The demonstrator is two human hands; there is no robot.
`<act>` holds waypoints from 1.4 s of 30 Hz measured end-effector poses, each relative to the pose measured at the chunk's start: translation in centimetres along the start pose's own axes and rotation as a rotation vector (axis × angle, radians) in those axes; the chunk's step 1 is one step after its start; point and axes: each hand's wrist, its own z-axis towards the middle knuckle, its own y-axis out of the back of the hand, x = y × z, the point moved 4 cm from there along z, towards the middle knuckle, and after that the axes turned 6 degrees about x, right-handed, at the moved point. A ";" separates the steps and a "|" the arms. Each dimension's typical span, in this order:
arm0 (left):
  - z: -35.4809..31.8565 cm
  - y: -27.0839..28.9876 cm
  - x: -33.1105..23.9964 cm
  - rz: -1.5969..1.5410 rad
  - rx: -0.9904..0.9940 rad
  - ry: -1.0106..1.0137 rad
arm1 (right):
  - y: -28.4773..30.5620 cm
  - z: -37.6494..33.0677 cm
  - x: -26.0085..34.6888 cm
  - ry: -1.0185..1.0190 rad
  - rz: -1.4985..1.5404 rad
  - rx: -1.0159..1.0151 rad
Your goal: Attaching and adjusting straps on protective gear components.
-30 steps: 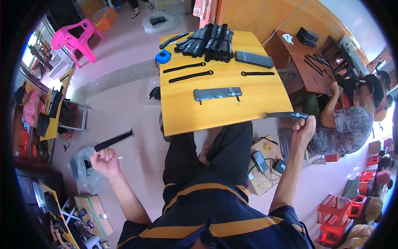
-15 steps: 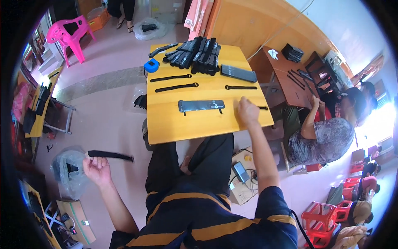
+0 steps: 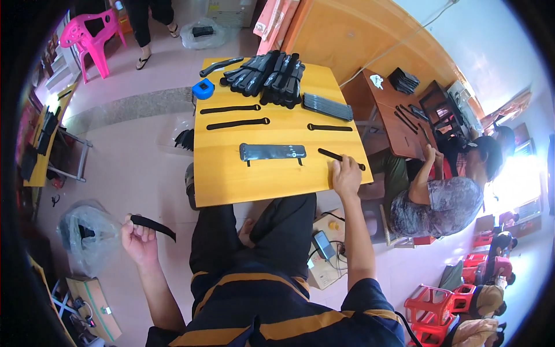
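My left hand (image 3: pixel 137 238) is out to my left, low over the floor, closed on one end of a black strap (image 3: pixel 153 225) that sticks out to the right. My right hand (image 3: pixel 346 174) rests on the near right part of the yellow table (image 3: pixel 260 179), its fingers on a short black strap (image 3: pixel 341 158) lying there. A flat black pouch (image 3: pixel 272 152) lies in the middle of the table. Three more black straps (image 3: pixel 238 123) lie flat beyond it.
A heap of black pouches (image 3: pixel 269 77) and a grey stack (image 3: pixel 328 106) fill the table's far end, with a blue tape measure (image 3: pixel 203 89) at its left. A clear bag (image 3: pixel 87 234) sits on the floor by my left hand. A seated person (image 3: pixel 442 194) works at the right.
My left hand has drawn the black strap in closer and higher. My right hand has slid right along the table onto the short strap.
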 end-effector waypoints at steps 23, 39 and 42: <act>0.2 -6.8 4.6 0.426 0.041 0.171 | 2.5 0.9 5.7 0.271 0.498 -0.109; -3.1 -20.8 12.1 0.936 0.772 0.040 | 8.9 -12.8 23.6 0.254 1.126 0.472; -2.9 -18.7 13.2 0.875 0.706 0.126 | 7.2 -12.4 21.9 -0.050 1.632 0.491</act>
